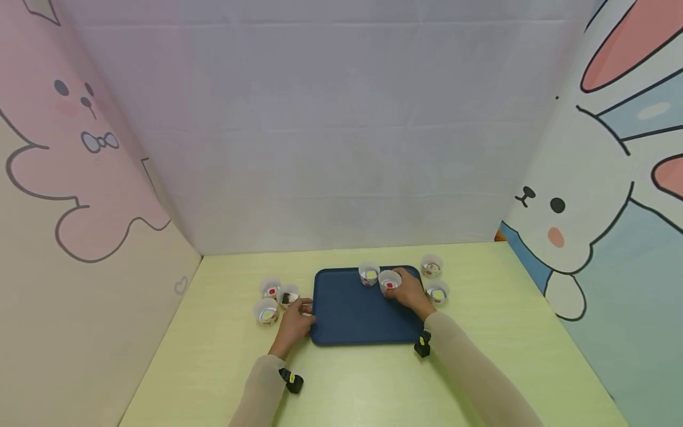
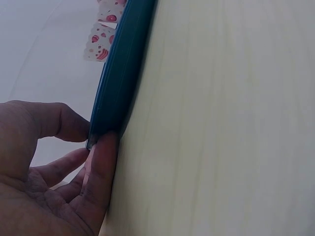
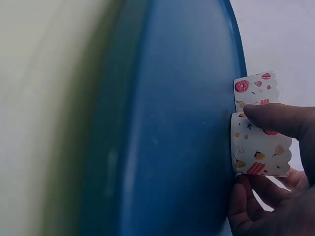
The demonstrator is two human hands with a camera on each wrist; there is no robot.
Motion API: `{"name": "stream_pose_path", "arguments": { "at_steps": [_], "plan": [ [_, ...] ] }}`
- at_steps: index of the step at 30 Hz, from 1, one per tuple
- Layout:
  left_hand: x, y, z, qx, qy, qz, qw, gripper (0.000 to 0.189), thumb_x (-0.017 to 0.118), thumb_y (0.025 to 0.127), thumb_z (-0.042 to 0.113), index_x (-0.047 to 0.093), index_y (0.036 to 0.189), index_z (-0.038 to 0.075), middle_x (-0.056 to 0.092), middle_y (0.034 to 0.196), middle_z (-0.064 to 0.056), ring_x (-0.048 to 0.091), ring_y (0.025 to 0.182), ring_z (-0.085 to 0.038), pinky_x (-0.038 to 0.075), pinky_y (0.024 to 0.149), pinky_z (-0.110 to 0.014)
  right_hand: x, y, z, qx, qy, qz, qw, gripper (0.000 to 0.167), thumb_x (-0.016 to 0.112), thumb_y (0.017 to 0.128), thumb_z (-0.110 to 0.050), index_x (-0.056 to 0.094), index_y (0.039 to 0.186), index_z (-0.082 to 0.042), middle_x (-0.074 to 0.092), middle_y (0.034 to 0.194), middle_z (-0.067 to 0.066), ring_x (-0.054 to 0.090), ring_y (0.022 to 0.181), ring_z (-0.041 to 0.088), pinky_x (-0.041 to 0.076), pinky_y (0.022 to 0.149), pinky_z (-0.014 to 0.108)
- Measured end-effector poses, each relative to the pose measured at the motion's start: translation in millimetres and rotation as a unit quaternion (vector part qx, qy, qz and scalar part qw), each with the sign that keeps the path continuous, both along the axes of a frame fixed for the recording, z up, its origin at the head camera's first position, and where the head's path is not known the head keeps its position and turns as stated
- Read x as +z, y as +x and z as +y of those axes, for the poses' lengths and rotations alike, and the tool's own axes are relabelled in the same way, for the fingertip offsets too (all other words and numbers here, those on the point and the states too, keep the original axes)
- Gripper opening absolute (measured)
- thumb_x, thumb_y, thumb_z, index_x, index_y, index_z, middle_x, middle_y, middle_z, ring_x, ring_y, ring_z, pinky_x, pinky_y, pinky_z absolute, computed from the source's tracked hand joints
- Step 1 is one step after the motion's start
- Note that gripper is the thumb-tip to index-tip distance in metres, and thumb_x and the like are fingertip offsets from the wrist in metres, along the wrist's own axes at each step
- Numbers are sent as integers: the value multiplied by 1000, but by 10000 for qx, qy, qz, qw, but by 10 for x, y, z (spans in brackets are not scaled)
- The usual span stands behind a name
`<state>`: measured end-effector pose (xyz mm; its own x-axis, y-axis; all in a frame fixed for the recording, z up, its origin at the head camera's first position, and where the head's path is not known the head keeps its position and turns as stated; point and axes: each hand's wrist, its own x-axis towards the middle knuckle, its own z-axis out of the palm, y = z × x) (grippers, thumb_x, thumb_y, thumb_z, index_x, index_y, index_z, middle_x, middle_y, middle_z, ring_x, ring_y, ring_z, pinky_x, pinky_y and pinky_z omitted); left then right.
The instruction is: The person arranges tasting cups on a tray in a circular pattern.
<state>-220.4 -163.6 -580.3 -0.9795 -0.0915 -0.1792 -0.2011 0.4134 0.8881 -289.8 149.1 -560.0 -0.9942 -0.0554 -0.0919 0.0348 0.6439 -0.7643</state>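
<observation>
no readable txt, brand or nos. afaict. only sign I can spot = outline heart (image 1: 181, 286) on L wall (image 1: 107, 302), approx 8 o'clock in head cam. yellowish marks on blk wrist gadgets, left one (image 1: 294, 383) betw 6 & 7, right one (image 1: 422, 347) approx 5, too tiny to read. red-spotted cup (image 1: 390, 276) nr 5 o'clock: mark inside unreadable; R wrist cam, betw 3 & 4, outside print looks pics only.

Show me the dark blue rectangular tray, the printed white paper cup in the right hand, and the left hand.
Dark blue rectangular tray (image 1: 363, 317): head view, bare part of its floor.
Printed white paper cup (image 3: 261, 146) in the right hand (image 1: 411, 290): right wrist view, outer wall.
Left hand (image 1: 293, 326): head view, its back.
</observation>
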Motion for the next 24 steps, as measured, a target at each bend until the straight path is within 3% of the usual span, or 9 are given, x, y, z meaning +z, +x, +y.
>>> {"name": "stream_pose_path", "arguments": {
  "at_steps": [17,24],
  "plan": [
    [-30,1,-12,-49,18,57,10000,45,65,83,3,58,128,4,60,104,-12,58,71,-16,51,52,-30,35,87,31,194,-141,384,9990,83,81,77,-15,37,146,-3,51,140,24,55,120,37,46,97,52],
    [-27,8,-7,-33,-5,76,10000,45,65,82,2,58,127,2,60,102,-13,57,69,-16,50,52,-31,74,163,57,181,-163,419,9988,82,80,80,-18,35,148,-4,43,147,24,43,135,40,38,107,57]
  ]
}}
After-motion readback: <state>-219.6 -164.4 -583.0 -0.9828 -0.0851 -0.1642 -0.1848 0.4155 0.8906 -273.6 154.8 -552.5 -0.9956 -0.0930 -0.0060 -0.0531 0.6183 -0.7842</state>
